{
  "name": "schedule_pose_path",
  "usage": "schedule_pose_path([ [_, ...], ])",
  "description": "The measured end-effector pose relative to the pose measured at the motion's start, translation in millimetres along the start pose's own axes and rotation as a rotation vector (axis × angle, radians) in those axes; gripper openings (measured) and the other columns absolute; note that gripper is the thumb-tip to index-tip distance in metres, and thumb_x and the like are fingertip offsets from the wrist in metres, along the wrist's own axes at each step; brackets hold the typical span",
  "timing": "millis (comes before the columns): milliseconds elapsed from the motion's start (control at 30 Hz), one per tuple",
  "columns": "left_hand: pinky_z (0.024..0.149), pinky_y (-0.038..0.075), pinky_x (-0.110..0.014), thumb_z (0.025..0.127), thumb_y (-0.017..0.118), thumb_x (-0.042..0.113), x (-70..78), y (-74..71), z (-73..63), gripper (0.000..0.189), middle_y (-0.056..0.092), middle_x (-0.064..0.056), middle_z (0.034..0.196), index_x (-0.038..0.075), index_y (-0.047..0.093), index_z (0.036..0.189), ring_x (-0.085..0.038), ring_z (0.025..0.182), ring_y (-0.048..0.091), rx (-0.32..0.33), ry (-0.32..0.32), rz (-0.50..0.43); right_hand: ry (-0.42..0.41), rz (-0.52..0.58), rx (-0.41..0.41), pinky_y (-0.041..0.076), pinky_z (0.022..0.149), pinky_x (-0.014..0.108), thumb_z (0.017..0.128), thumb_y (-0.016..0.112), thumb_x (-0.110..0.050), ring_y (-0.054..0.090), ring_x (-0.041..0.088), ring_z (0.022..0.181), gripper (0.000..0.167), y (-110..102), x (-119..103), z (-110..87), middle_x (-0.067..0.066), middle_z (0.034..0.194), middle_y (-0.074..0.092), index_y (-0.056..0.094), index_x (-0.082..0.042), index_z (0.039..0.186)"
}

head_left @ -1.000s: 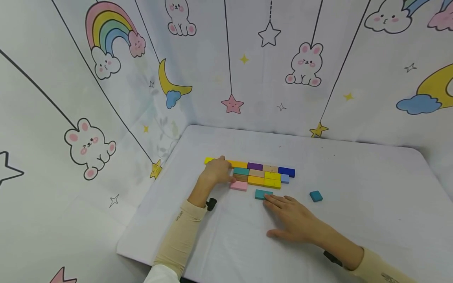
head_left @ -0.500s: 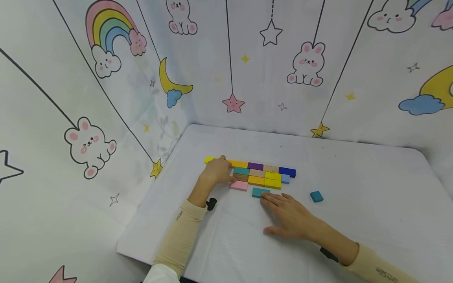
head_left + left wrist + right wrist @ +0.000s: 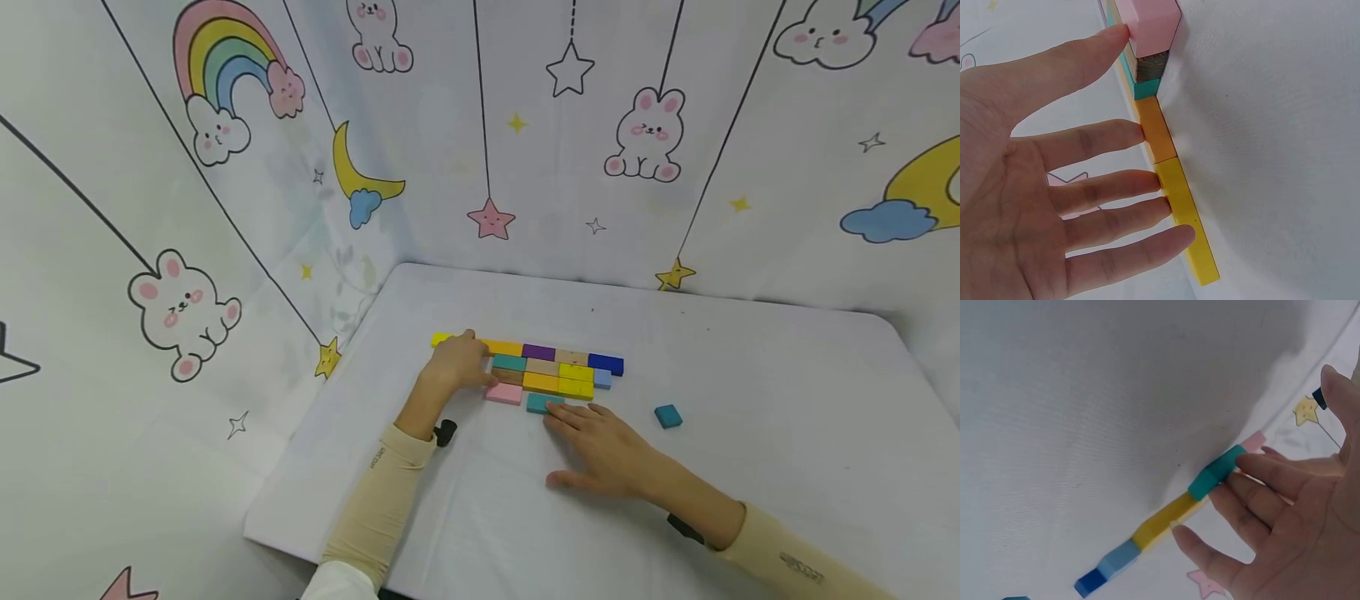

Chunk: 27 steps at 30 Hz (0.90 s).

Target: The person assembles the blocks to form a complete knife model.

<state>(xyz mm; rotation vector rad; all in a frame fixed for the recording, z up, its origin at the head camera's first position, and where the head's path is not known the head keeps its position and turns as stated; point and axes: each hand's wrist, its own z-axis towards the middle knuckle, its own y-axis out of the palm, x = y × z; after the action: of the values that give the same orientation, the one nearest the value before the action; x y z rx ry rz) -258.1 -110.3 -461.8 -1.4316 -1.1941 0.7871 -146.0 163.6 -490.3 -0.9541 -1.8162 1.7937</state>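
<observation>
Flat coloured blocks lie in rows on the white table. My left hand (image 3: pixel 459 364) rests on the left end of the rows, fingers spread and fairly straight. In the left wrist view its thumb touches the pink block (image 3: pixel 1150 25) while other fingertips lie along the orange block (image 3: pixel 1157 128) and yellow block (image 3: pixel 1186 219). My right hand (image 3: pixel 603 450) lies low over the table, its extended fingertips on a teal block (image 3: pixel 543 403). That block sits just in front of the orange block (image 3: pixel 541 382), right of the pink one. Neither hand curls round a block.
A separate teal-blue block (image 3: pixel 668 417) lies to the right of the rows. A purple block (image 3: pixel 538 352) and a dark blue block (image 3: pixel 606 365) form part of the back row. A patterned white curtain (image 3: pixel 540 167) stands behind the table (image 3: pixel 787 400).
The right hand has slid left and slightly away from me, pushing the teal block closer to the pink block. The left hand has stayed in place on the rows.
</observation>
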Motion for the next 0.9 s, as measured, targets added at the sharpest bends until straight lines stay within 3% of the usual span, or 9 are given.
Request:
schedule_pose_path([
  [900, 0.098, 0.056, -0.045, 0.089, 0.081, 0.048, -1.6, 0.1, -0.6, 0.060, 0.061, -0.014, 0.134, 0.013, 0.071, 0.136, -0.028, 0.110, 0.064, 0.002, 0.009, 0.009, 0.012, -0.008, 0.021, 0.030, 0.118, 0.066, 0.090, 0.064, -0.072, 0.040, 0.034, 0.150, 0.089, 1.2, -7.7, 10.5, 0.010, 0.164, 0.042, 0.051, -0.014, 0.155],
])
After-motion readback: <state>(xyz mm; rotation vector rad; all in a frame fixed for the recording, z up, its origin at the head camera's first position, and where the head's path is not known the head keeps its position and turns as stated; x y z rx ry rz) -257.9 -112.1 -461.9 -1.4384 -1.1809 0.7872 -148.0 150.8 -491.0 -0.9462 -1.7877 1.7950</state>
